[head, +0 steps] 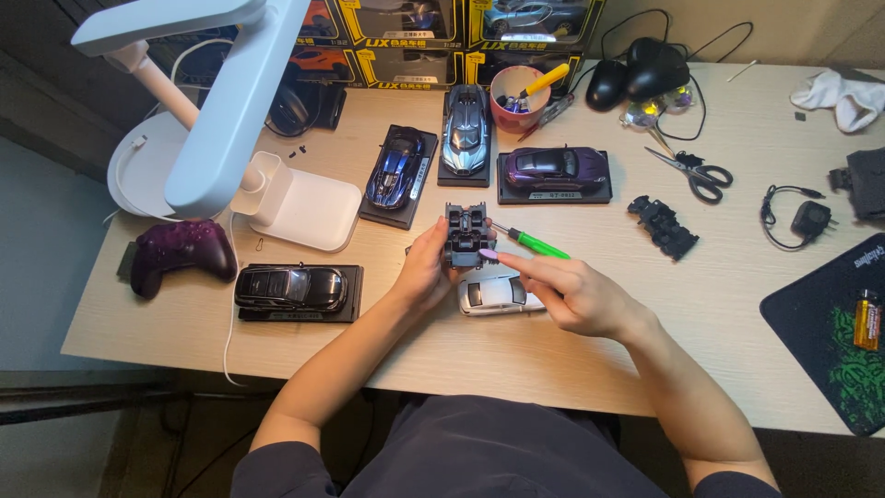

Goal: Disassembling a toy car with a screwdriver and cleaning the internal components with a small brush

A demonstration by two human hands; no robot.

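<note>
The dark toy-car chassis [468, 235] is held up above the desk [645, 304], underside toward the camera, the left hand [426, 267] clasped around its side. The right hand [576, 293] grips a green-handled screwdriver [527, 242], its tip at the chassis — the silver body shell [493, 293] already lies apart just below, so the car looks taken apart, the chassis not yet finished. Other model cars on plinths [553, 173] stand further back

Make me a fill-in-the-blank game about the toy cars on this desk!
1. The left hand holds a dark car chassis above the ____ toy car.
2. The right hand holds a screwdriver with a ____ handle.
3. The game controller is ____.
4. The scissors have ____ handles.

Missing words: white; green; purple; black
</note>
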